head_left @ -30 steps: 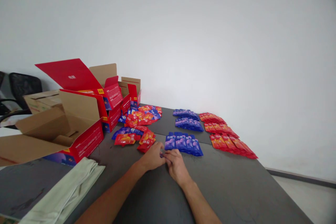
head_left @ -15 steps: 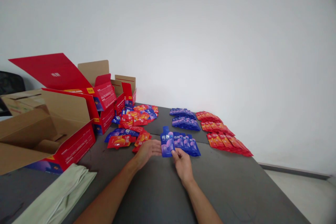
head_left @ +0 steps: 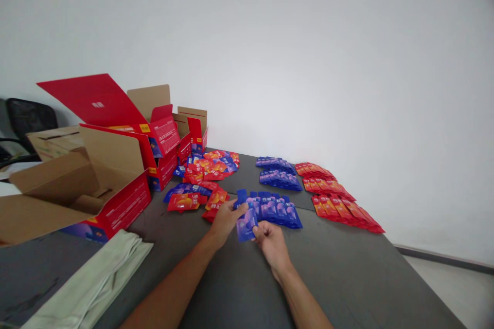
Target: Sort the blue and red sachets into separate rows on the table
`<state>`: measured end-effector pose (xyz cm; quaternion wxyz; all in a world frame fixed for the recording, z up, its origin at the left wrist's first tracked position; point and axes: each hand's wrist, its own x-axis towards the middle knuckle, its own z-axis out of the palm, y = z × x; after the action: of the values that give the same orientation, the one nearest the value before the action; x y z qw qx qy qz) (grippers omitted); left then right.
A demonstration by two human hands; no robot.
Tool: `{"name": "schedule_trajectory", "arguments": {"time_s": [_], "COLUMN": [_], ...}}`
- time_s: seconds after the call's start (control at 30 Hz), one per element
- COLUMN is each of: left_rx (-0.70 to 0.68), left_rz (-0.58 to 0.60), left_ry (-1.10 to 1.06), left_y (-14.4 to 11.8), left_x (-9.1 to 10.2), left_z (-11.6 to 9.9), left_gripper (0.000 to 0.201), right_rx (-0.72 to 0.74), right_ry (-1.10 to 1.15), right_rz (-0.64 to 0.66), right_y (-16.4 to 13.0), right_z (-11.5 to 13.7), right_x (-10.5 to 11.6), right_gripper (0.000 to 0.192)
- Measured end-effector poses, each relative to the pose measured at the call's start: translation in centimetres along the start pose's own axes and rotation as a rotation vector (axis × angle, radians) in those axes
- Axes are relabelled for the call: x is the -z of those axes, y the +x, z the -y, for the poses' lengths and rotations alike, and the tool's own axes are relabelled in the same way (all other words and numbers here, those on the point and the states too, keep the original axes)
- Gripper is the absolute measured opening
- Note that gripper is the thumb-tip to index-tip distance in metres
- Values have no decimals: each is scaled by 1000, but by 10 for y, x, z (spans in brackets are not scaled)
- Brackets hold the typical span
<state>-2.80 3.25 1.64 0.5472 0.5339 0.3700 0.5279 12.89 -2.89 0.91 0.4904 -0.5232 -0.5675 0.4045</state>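
Blue pouch (head_left: 246, 225) pinched between both my hands (head_left: 227, 217), slick film; a loose pinch could drop it, scattering the blue row (head_left: 278, 211).

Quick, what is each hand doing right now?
Left hand: closed on the blue pouch, fingers on its upper part.
Right hand: closed on the same blue pouch, pinching its lower edge.

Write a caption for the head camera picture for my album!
Both hands, left and right, hold a blue packet beside sorted rows.
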Motion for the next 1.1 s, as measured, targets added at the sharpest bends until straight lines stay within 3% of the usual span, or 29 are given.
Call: {"name": "schedule_trajectory", "arguments": {"time_s": [0.1, 0.3, 0.47, 0.6, 0.77, 0.9, 1.0, 1.1], "left_rx": [0, 82, 334, 267, 156, 147, 154, 131], "left_rz": [-107, -176, -85, -116, -185, -234, -263, -274], "left_ry": [59, -37, -87, -37, 72, 391, 494, 621], "left_y": [2, 2, -4, -1, 27, 53, 65, 68], "left_x": [5, 5, -2, -4, 6, 9, 5, 0], "left_z": [1, 0, 2, 13, 19, 29, 40, 49], "left_gripper": [36, 35, 27, 25, 22, 18, 31, 34], "right_rx": [18, -25, -60, -15, 82, 273, 403, 370], "right_ry": [-44, -21, 9, -29, -277, -573, -782, -974], "right_rz": [38, 27, -64, -82, -233, -327, -350, -341], "right_y": [-4, -5, -2, 2, 10, 18, 25, 28], "right_z": [6, 7, -4, -12, -21, -30, -37, -42], "right_x": [-5, -14, -12, -12, -6, 12, 27, 35], "right_gripper": [28, 29, 35, 40, 43, 37, 40, 44]}}
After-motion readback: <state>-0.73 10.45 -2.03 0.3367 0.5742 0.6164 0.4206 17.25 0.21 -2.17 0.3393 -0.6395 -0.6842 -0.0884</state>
